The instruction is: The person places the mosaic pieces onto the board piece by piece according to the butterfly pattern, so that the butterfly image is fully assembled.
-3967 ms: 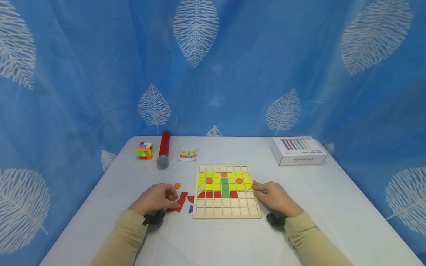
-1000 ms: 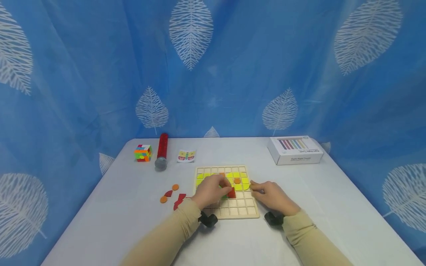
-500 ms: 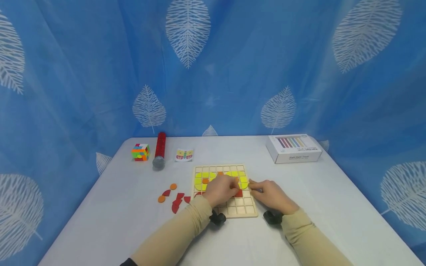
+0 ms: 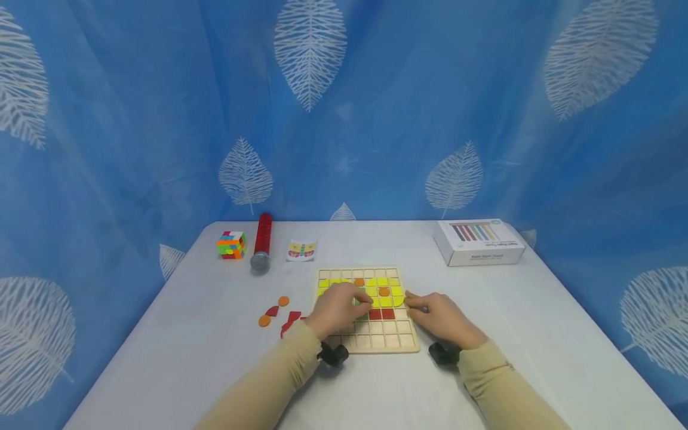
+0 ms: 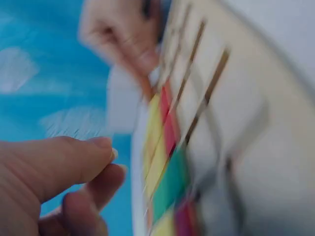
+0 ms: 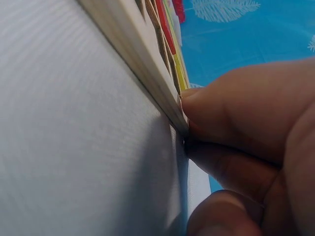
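My left hand [image 4: 337, 307] is over the wooden grid board [image 4: 376, 341], fingers loosely bent. In the left wrist view its thumb and fingertips come close together with nothing visible between them. My right hand [image 4: 443, 318] pinches the board's right edge; the right wrist view shows the thumb [image 6: 194, 105] against the rim. Two red square tiles [image 4: 387, 314] lie side by side in the grid, right of the green tiles [image 5: 170, 184]. Yellow tiles [image 4: 396, 291] and orange discs [image 4: 384, 292] fill cells above. My left hand hides the board's left part.
Loose red pieces [image 4: 294, 315] and orange discs [image 4: 264, 321] lie left of the board. Behind are a pattern card [image 4: 301, 251], a red microphone-like tube [image 4: 263, 239] and a puzzle cube [image 4: 232, 245]. A white box [image 4: 480, 243] stands at the back right.
My left hand went from the loose pieces onto the board, then drew back slightly left. A second red square now shows right of the first. My right hand stays at the edge.
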`<action>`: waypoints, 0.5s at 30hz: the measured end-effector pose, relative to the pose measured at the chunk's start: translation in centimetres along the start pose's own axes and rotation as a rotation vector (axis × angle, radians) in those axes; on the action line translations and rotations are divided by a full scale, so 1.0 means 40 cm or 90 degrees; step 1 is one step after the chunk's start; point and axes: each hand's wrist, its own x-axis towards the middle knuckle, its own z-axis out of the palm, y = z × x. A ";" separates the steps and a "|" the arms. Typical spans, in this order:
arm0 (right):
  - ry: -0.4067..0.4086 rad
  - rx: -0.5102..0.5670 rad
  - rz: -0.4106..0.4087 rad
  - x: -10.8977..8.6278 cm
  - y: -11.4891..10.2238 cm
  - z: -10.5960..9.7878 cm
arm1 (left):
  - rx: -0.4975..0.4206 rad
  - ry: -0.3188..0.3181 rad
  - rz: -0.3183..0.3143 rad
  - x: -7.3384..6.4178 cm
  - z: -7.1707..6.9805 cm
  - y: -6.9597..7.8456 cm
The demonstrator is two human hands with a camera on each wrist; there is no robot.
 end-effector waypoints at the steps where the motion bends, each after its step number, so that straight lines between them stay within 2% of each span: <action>1: -0.002 0.002 0.006 0.001 0.000 0.001 | -0.005 0.014 -0.011 -0.015 -0.021 -0.022; 5: -0.005 0.002 0.016 0.003 -0.002 0.001 | -0.014 0.064 -0.080 -0.076 -0.098 -0.120; 8: -0.006 -0.004 0.013 0.003 0.001 0.000 | -0.015 0.079 -0.129 -0.124 -0.129 -0.184; 11: -0.008 -0.004 0.007 0.004 0.006 -0.001 | -0.013 0.073 -0.161 -0.155 -0.129 -0.227; 15: -0.010 0.013 0.012 0.006 0.003 0.004 | 0.035 0.048 -0.147 -0.173 -0.105 -0.256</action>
